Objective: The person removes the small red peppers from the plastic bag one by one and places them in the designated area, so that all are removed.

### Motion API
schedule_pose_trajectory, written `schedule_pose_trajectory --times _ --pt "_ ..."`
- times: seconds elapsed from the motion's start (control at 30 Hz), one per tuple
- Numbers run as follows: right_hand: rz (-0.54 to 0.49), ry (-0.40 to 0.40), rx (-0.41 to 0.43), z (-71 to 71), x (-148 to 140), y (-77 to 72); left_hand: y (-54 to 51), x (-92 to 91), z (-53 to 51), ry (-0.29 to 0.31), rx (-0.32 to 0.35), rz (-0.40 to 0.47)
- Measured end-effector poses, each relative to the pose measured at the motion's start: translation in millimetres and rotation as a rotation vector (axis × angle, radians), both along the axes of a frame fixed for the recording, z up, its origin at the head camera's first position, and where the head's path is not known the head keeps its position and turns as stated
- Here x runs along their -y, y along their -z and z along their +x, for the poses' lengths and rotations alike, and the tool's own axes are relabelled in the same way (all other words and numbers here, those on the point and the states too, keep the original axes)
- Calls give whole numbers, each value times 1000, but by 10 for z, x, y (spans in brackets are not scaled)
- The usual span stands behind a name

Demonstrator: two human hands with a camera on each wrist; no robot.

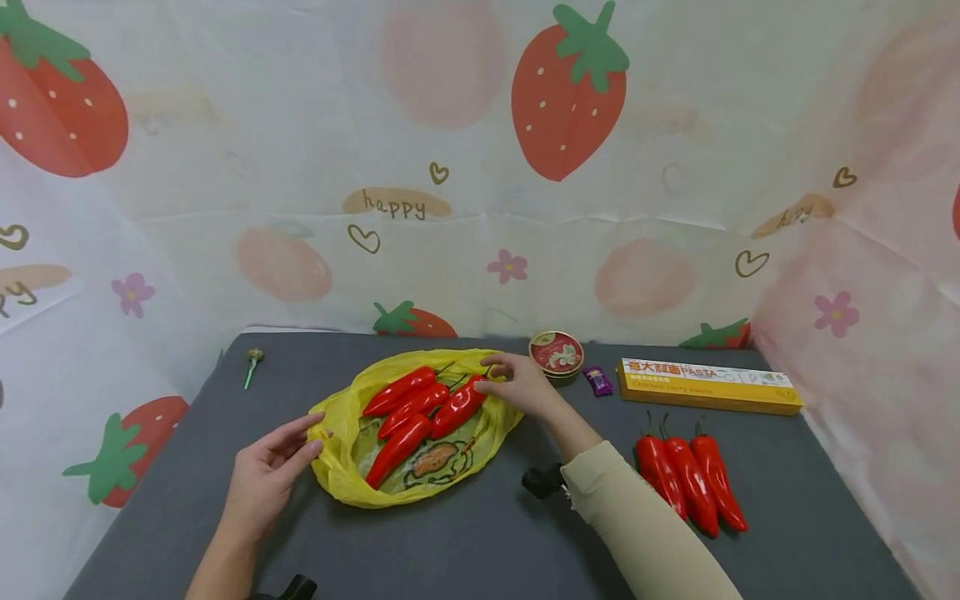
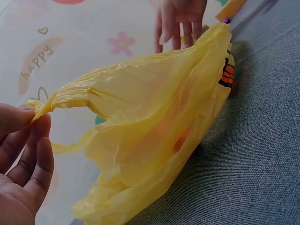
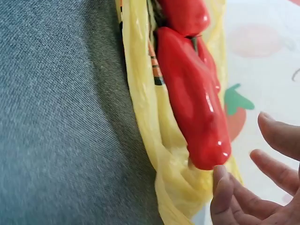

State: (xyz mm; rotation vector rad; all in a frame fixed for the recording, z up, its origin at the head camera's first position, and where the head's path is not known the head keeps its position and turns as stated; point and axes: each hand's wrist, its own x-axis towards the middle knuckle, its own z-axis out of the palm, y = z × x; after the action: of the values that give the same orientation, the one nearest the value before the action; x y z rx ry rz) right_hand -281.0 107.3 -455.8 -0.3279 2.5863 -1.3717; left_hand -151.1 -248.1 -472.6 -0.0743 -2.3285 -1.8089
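Observation:
A yellow plastic bag [image 1: 348, 492] lies spread wide on the table, its mouth facing up. Several red chili peppers [image 1: 399, 450] rest inside it, glossy and partly overlapping. At the bag's left rim, my left hand [image 1: 266, 471] pinches a twisted bit of its edge between thumb and fingers, plainest in the left wrist view. My right hand [image 1: 525, 385] hovers over the far right rim, close to the end of one pepper [image 3: 199, 103]. In the right wrist view its fingers [image 3: 274, 171] are spread, with nothing between them.
Three more red chili peppers [image 1: 697, 483] lie on the right, partly behind my right sleeve [image 1: 637, 517]. Farther back are a yellow pasta box [image 1: 708, 396], a purple wrapped packet [image 1: 597, 381] and a round tin [image 1: 557, 354]. A small green-stemmed item [image 1: 253, 367] lies far left.

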Motion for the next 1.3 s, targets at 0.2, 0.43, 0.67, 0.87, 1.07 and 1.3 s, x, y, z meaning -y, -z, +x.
schedule_pose_trajectory --times 0.2,0.43,0.67,0.87,1.07,1.3 --pt "53 -47 42 -40 96 74 0 1 7 -5 10 -10" --pt "75 42 40 -50 150 109 -16 -22 0 11 11 9" --pt "-73 102 45 -22 184 79 -31 -37 10 2 23 10" --pt "-266 87 35 70 186 12 -33 -13 11 1 18 24" --pt "-353 101 41 157 127 -56 -34 8 0 11 -3 39" --pt "-364 86 48 249 55 -153 -33 18 17 -2 8 21"
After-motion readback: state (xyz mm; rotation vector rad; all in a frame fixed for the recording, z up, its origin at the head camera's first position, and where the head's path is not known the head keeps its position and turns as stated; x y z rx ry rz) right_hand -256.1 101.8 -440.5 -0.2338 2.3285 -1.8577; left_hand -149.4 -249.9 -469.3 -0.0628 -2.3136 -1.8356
